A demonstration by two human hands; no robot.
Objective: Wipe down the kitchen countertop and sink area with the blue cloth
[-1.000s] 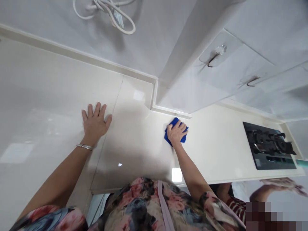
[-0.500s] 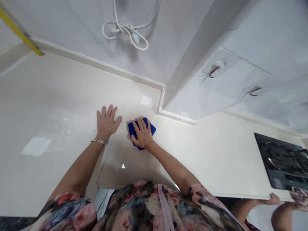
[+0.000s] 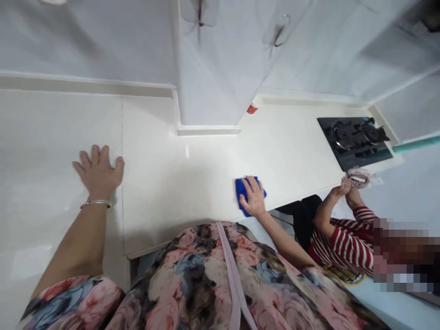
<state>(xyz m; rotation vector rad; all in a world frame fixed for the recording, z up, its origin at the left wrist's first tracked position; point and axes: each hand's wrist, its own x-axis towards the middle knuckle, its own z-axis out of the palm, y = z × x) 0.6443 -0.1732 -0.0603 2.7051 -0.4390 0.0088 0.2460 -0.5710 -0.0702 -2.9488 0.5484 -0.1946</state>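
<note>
My left hand (image 3: 99, 172) lies flat on the pale countertop (image 3: 151, 183), fingers spread, just left of a thin seam in the surface. It holds nothing, and a silver bangle circles that wrist. My right hand (image 3: 253, 197) presses down on a folded blue cloth (image 3: 241, 189), gripping it against the counter near the front edge. Parts of the cloth show beyond the fingers; the rest is covered by the palm.
A boxed-in wall corner (image 3: 209, 130) juts over the counter. A red and white cup (image 3: 253, 107) stands behind it. Far right is a black gas hob (image 3: 354, 142). Beside it a co-worker in a striped top (image 3: 354, 238) holds a crumpled cloth (image 3: 359, 178) at the counter edge.
My right hand has slid the blue cloth rightward along the counter, toward its front edge. The view has swung right, bringing the cup and more of the co-worker into sight. My left hand stays flat.
</note>
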